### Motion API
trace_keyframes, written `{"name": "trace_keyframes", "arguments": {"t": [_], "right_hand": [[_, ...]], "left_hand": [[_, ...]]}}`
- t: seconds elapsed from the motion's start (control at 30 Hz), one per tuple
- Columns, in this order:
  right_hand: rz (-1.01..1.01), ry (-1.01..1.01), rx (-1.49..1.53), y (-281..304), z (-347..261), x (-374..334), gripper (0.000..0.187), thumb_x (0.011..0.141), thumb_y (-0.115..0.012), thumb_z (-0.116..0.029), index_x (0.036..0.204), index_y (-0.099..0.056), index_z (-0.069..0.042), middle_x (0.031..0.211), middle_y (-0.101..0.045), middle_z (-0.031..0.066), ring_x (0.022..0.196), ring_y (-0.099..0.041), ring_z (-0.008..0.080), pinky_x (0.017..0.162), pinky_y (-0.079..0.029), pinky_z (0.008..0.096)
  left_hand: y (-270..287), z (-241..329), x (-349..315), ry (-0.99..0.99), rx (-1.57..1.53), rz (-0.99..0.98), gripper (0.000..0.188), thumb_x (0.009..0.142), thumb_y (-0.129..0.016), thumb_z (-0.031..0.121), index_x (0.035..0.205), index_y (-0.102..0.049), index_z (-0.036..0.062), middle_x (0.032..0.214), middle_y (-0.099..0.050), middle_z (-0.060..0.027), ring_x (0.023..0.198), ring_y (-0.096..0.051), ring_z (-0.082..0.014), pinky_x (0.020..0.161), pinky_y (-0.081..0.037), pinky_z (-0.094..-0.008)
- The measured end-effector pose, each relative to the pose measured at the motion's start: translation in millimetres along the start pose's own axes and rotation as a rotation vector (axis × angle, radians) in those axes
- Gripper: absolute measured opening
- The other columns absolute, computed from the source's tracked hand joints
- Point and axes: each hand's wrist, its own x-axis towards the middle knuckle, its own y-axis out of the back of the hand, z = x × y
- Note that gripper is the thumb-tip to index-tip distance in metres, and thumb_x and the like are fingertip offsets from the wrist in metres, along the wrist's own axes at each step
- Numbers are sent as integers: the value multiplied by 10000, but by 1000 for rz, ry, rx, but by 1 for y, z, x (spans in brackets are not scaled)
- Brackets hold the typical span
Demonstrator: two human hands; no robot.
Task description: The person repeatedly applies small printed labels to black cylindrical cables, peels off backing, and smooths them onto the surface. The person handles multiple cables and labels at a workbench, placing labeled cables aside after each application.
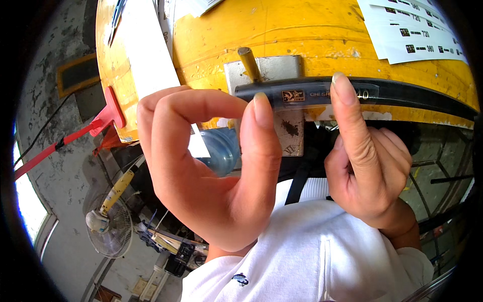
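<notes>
Dark tapered rod with clear printed label, under two bare hands

Item: one glossy black rod (402, 90), laid along the near edge of the table, across a metal plate (284, 65), its blunt left end beside a wooden peg (248, 64).
Label: clear film (322, 99) on the rod; gold-framed square emblem (293, 95) at left, gold capitals in the middle, pale numerals at right, partly covered by a finger.
Left hand (221, 211): thumb and index finger bent into a narrow ring, thumb tip over the label's left part; cannot tell whether anything is pinched.
Right hand (372, 171): index finger extended over the label's right part, other fingers curled; cannot tell whether they hold anything.
Printed sheets (412, 30): white, overlapping, upper right; repeated small dark emblems and bold numerals.
Plate marking: small dark characters near its lower edge.
Surface: yellow table (312, 30), scuffed and chipped; white paper strip (148, 60) at left.
Room: translucent blue container (221, 151) below the table edge; red-handled tool (108, 116) against the table's left side; fan (108, 229), lower left; mottled grey wall (43, 95).
</notes>
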Motion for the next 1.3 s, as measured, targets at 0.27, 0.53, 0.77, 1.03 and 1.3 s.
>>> {"name": "trace_keyframes", "arguments": {"t": [0.27, 0.53, 0.77, 1.03, 1.3], "right_hand": [[59, 27, -12, -5, -2, 2, 519, 728, -555, 163, 1245, -521, 188, 1107, -678, 253, 544, -640, 197, 479, -464, 281], [12, -55, -136, -11, -25, 16, 739, 625, -624, 89, 1345, -596, -75, 536, -417, -4, 391, -381, 131, 404, -362, 297], [-81, -154, -138, 6, -21, 3, 794, 634, -604, 131, 1400, -524, -63, 747, -611, 67, 418, -483, 161, 433, -419, 305], [-110, -197, -234, 3, -31, 11, 790, 681, -620, 110, 1428, -501, -119, 726, -578, 70, 426, -483, 180, 442, -419, 315], [-70, -166, -268, 9, -25, 12, 709, 721, -647, 57, 1376, -582, -205, 534, -400, 9, 405, -378, 154, 420, -357, 305]], "left_hand": [[5, -6, -1, 174, -67, -29, 148, 947, -643, 128, 943, -641, -19, 828, -618, -19, 789, -514, -66, 735, -368, -188], [7, -6, 5, 148, -112, -50, 118, 913, -690, 93, 896, -641, -13, 805, -614, 4, 766, -484, -53, 730, -361, -188], [13, -2, 7, 165, -57, -46, 101, 892, -710, 71, 867, -659, -12, 791, -618, 13, 737, -465, -55, 718, -363, -191], [13, -8, 8, 134, -62, -113, 117, 908, -689, 68, 872, -667, -41, 763, -594, 0, 736, -473, -63, 711, -362, -191], [13, -7, 8, 166, -83, -118, 142, 921, -677, 78, 857, -645, -45, 765, -574, -1, 730, -452, -59, 691, -356, -190]]}}
